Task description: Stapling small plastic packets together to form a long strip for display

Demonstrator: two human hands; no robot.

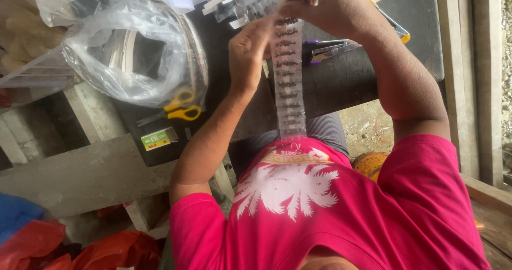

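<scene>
A long clear plastic strip point(288, 83) with several small dark items sealed in a row hangs down toward my pink shirt. My left hand point(248, 54) pinches the strip on its left side near the top. My right hand point(320, 6) grips the strip's upper end from above. Both hands are raised over a dark table point(352, 78). The strip's lower end reaches my lap.
Yellow-handled scissors point(181, 110) and a small green-and-white box point(158, 139) lie at the table's left. Clear plastic bags point(133, 51) bulge beyond them. A purple stapler point(328, 48) sits behind the strip. Red and blue bags point(37, 238) lie on the floor, wooden posts point(464, 78) stand at right.
</scene>
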